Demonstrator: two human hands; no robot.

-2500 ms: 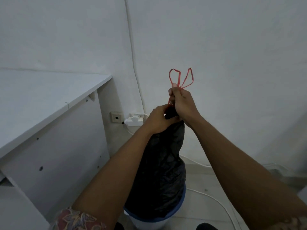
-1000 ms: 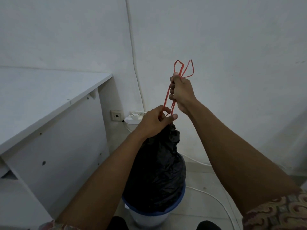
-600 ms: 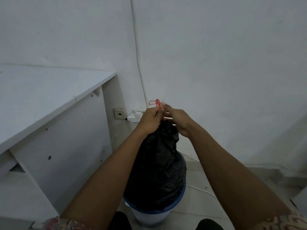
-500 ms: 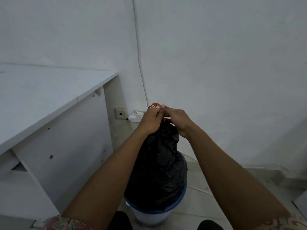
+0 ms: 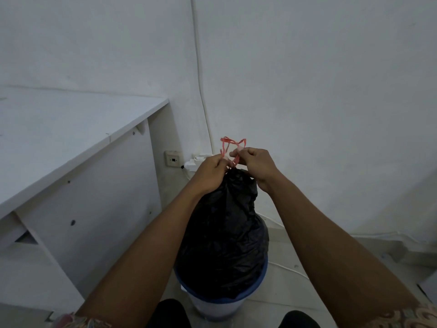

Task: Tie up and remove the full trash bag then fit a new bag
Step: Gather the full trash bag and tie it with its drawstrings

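Drawstring loops raised again, their base hidden behind fingers

Hidden under the curled fingers of the left hand and right hand: the stretch of red drawstring entering the neck of the black trash bag. Loops above too blurred to tell whether knotted. Inside of the blue-rimmed bin covered by the bulging bag. Cut off by the bottom edge: two dark shapes, possibly knees, and patterned sleeves. White desk cropped at the left. Plug block partly behind the left hand, details too small.
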